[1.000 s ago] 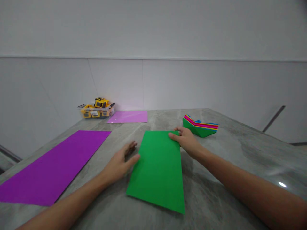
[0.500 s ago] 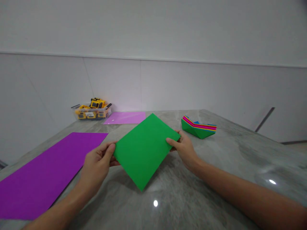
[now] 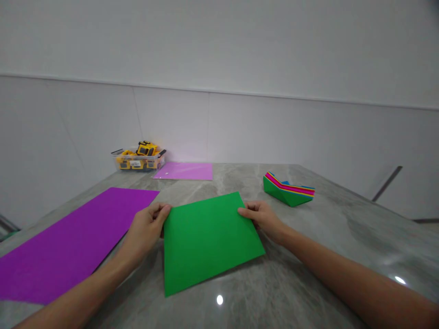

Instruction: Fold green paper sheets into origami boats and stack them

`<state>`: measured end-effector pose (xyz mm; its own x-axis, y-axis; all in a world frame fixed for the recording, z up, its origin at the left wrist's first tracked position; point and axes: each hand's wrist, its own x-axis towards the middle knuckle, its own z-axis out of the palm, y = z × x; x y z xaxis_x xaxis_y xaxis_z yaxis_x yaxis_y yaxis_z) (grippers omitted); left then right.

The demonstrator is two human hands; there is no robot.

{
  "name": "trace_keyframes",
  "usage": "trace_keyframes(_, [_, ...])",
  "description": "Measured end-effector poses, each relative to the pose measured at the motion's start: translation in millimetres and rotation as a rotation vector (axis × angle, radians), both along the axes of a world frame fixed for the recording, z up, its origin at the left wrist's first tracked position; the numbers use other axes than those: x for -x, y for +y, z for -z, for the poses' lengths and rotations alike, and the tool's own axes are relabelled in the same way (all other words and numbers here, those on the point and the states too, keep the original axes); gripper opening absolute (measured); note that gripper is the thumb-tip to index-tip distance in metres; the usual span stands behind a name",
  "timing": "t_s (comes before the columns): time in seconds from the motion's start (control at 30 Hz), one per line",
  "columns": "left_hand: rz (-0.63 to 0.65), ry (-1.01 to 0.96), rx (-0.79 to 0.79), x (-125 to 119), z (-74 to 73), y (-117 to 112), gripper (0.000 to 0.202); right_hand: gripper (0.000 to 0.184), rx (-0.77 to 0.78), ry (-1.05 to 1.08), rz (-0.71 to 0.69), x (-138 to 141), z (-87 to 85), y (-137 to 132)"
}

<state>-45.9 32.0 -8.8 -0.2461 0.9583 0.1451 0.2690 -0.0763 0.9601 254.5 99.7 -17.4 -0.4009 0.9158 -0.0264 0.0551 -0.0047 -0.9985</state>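
A green sheet of paper (image 3: 209, 240) lies on the grey marble table (image 3: 308, 256) in front of me, turned so its long side runs left to right. My left hand (image 3: 147, 226) pinches its far left corner, thumb on top. My right hand (image 3: 262, 217) pinches its far right corner the same way. Both hands are closed on the sheet.
A long purple sheet (image 3: 72, 242) lies to the left. At the back stand a clear box of yellow toy vehicles (image 3: 139, 160) and a lilac sheet (image 3: 183, 171). A stack of folded coloured paper boats (image 3: 288, 189) sits at the right.
The green sheet lay lengthwise under my hands, was lifted and turned in the air, and now rests on the table with its long side across. Both hands went from lying on it to pinching its corners.
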Motion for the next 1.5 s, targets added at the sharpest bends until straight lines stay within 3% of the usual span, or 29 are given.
trace_keyframes(0.07, [0.076,-0.186,0.094,-4.6,-3.1,-2.8,0.036,0.043,-0.048,0.044,0.079,-1.0,-0.6,-0.4])
trace_keyframes(0.17, [0.336,-0.430,0.258,-13.1,-6.6,-8.5,0.035,0.040,-0.115,0.100,0.206,-3.1,-4.5,-2.8])
trace_keyframes(0.27, [0.477,-0.511,0.333,-19.5,-4.4,-12.5,0.030,0.035,-0.122,0.175,0.243,-2.4,-11.1,-9.0])
trace_keyframes(0.4, [0.434,-0.538,0.334,-21.5,2.0,-12.7,0.027,0.032,-0.142,0.340,0.180,2.9,-17.7,-22.8])
trace_keyframes(0.57, [0.370,-0.537,0.376,-22.5,4.9,-11.9,0.025,0.041,-0.439,0.391,0.089,9.4,-18.4,-44.6])
trace_keyframes(0.83, [0.360,-0.344,0.379,-29.1,10.6,-16.5,0.036,0.056,-1.152,-0.248,-0.086,15.8,-16.4,-72.3])
trace_keyframes(1.03, [0.391,-0.242,0.384,-39.4,2.8,-26.8,0.036,0.064,-1.422,-0.360,-0.209,27.8,-18.3,-78.0])
trace_keyframes(1.23, [0.581,-0.290,0.412,-50.6,2.6,-38.0,0.027,0.061,-1.368,-0.428,-0.503,28.7,-22.9,-72.7])
trace_keyframes(1.33, [0.582,-0.269,0.366,-50.6,0.0,-37.4,0.040,0.060,-1.241,-0.514,-0.598,27.3,-22.0,-69.2])
trace_keyframes(1.43, [0.542,-0.062,0.261,-42.3,-3.1,-31.1,0.050,0.057,-1.086,-0.612,-0.641,26.5,-20.6,-66.0])
trace_keyframes(1.5, [0.399,0.237,0.159,-31.7,-4.6,-25.5,0.052,0.055,-1.023,-0.639,-0.642,26.3,-20.0,-64.4])
